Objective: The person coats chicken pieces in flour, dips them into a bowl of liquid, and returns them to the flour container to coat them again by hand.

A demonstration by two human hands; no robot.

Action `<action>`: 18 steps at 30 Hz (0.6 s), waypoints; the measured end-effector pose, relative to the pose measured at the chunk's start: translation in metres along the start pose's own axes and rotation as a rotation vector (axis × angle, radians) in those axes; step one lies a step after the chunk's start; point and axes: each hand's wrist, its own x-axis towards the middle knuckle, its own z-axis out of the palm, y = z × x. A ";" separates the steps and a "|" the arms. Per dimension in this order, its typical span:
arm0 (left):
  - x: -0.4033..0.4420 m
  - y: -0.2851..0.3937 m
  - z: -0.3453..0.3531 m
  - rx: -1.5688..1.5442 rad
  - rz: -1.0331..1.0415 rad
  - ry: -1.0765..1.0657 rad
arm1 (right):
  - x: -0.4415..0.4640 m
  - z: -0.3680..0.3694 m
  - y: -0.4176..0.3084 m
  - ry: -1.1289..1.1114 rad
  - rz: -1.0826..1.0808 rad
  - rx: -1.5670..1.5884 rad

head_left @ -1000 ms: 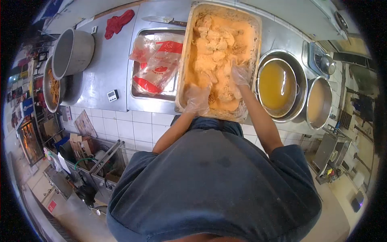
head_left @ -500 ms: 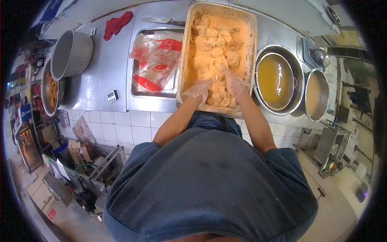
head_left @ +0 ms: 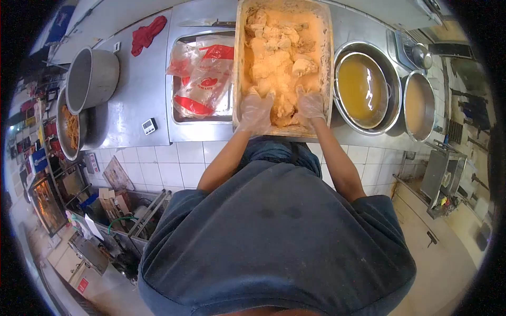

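The floured pieces (head_left: 276,68) lie heaped down the middle of the large tray (head_left: 328,63), at upper centre of the frame, with loose orange flour (head_left: 314,80) around them. Most look covered already, so the coating seems well along. It is uneven, though: browner patches show on the clump between the 2 hands, and those spots look unfinished. Whether the undersides are coated cannot be told.

The left hand (head_left: 256,111), in a clear glove, is inside the tray's lower left part, fingers spread; the right hand (head_left: 311,104), also gloved, is at its lower right. Both look open, beside the clump, with neither closed around a piece.

Left of the large tray, a red-printed plastic bag (head_left: 208,81) lies slack and flat in a metal tray (head_left: 174,100). At right of centre, a pot of yellow liquid (head_left: 358,87) sits inside a wider bowl (head_left: 392,100).
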 end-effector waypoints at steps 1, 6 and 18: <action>0.005 -0.006 0.009 0.019 -0.044 -0.005 | -0.006 0.000 -0.005 -0.100 0.083 -0.059; 0.024 -0.037 0.027 0.137 0.040 -0.235 | -0.025 -0.018 -0.011 -0.336 0.173 0.183; 0.031 -0.021 -0.002 -0.232 -0.039 -0.517 | -0.013 0.018 0.025 -0.725 0.140 1.265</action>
